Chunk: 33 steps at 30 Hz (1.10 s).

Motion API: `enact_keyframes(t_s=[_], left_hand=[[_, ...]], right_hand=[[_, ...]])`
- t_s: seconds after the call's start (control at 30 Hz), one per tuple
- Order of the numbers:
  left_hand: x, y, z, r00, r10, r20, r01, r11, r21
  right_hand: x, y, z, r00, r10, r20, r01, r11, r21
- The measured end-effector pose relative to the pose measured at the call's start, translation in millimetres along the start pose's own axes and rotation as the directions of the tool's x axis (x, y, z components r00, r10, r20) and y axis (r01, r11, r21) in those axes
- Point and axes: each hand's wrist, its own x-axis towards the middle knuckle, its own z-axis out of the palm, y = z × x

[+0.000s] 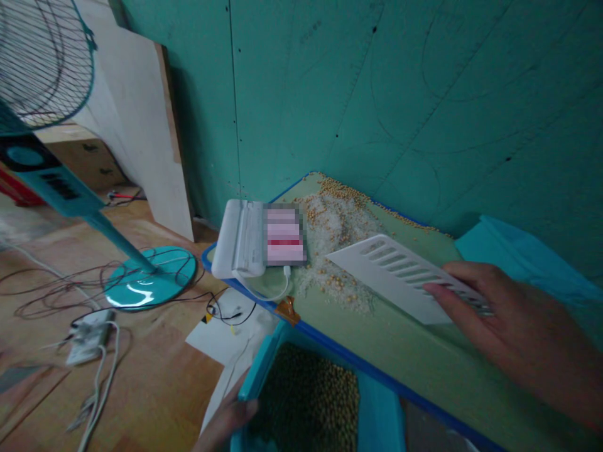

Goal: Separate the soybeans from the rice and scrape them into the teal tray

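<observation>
My right hand (pixel 518 333) is closed on a white slotted plastic scraper (pixel 400 273), its blade lying flat on the green table (pixel 400 358) and pointing left toward a pile of white rice mixed with yellow beans (pixel 336 245). My left hand (pixel 228 420) grips the rim of a teal bin (pixel 264 376) full of dark beans, held below the table's blue front edge. Only part of the left hand's fingers show.
A white device with a cable (pixel 245 238) sits on the table's left corner. A teal standing fan (pixel 56 169) stands on the wooden floor amid cables and a power strip (pixel 89 336). A teal wall backs the table. A teal cloth (pixel 522 257) lies at right.
</observation>
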Motion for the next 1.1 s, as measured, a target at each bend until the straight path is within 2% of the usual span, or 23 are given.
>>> enact_keyframes(t_s=[0.07,0.13,0.27,0.37,0.47,0.63,0.73,0.87,1.03,1.1], left_hand=[[1.3,-1.7,0.8,0.997,0.038,-0.072,-0.030,0.994,0.101],[-0.6,0.5,7.5,0.993,0.061,-0.096,-0.047,0.988,0.144],[-9.3,10.4,28.1,1.000,-0.004,0.021,0.004,1.000,0.010],[-11.6,12.6,34.8,1.000,0.030,0.003,-0.030,0.999,0.010],[-9.0,8.1,31.1,0.992,0.086,-0.091,-0.080,0.994,0.075],[-11.1,5.5,25.5,0.991,0.071,-0.111,-0.071,0.997,0.007],[-18.1,9.0,24.9,0.990,0.045,-0.134,-0.050,0.998,-0.030],[-21.1,9.7,24.0,0.992,-0.052,-0.116,0.042,0.995,-0.086],[-15.2,8.1,19.9,0.990,-0.039,-0.137,0.035,0.999,-0.034],[-16.6,10.7,16.3,0.992,-0.048,-0.113,0.042,0.998,-0.053]], right_hand=[[1.0,-2.1,1.1,0.999,-0.040,0.006,0.040,0.999,0.009],[2.9,-6.7,-0.2,0.997,-0.077,0.005,0.076,0.996,0.050],[7.1,-16.9,-11.3,0.992,-0.120,-0.032,0.123,0.985,0.118],[6.8,-18.5,-17.0,0.991,-0.123,-0.049,0.128,0.982,0.137],[3.7,-14.3,-11.8,0.994,-0.101,-0.034,0.104,0.988,0.114],[1.1,-11.5,1.4,0.993,-0.089,0.076,0.083,0.993,0.081],[3.1,-18.0,-5.4,0.990,-0.116,0.083,0.104,0.985,0.137],[3.8,-24.4,-18.4,0.987,-0.149,0.056,0.134,0.968,0.212],[-3.6,-22.0,-17.3,0.986,-0.142,0.091,0.123,0.975,0.187],[-7.3,-21.4,-15.6,0.985,-0.145,0.099,0.124,0.974,0.189]])
